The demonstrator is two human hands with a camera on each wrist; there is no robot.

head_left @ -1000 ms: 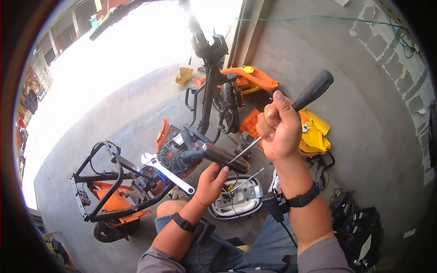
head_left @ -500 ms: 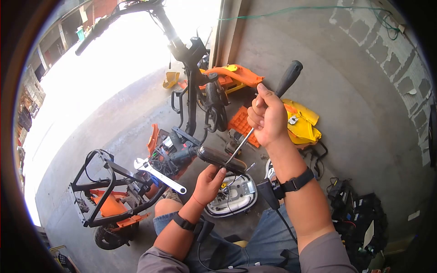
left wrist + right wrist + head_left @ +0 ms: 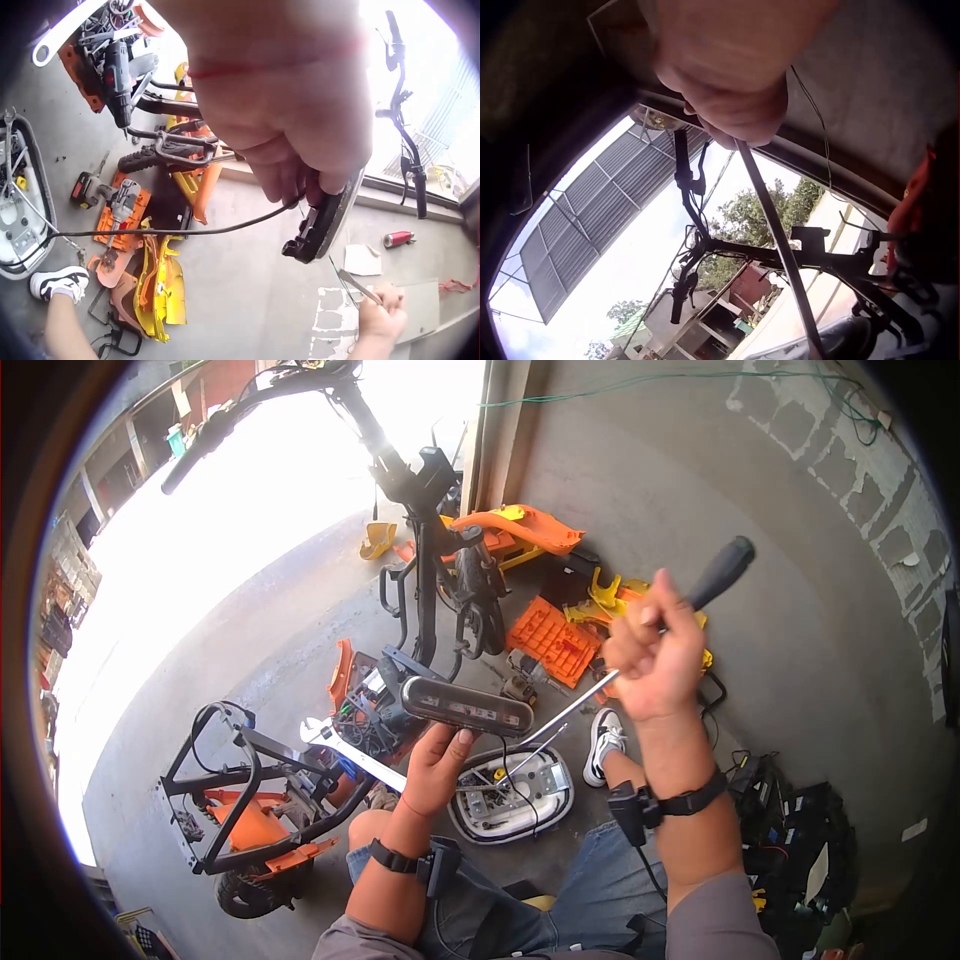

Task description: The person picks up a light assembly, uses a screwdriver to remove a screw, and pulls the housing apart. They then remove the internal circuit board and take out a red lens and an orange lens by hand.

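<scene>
In the head view my left hand grips a long dark lamp by its lower edge, its clear face turned toward me. A black cable runs from the lamp down to an upturned seat base on the floor, with a white inner face and metal plates. My right hand holds a long screwdriver by its black handle, the butt pointing up and right. Its shaft slants down and left, the tip end over the seat base in the head view, apart from the lamp.
A stripped scooter frame stands at left, an adjustable wrench lying across it. The steering column rises ahead. Orange panels, a cordless drill, yellow panels and black parts lie about. Another person's shoe is beside the seat base.
The lamp has shifted left and turned its clear face toward me. My right hand has moved right and down with the screwdriver, drawing its shaft away from the lamp.
</scene>
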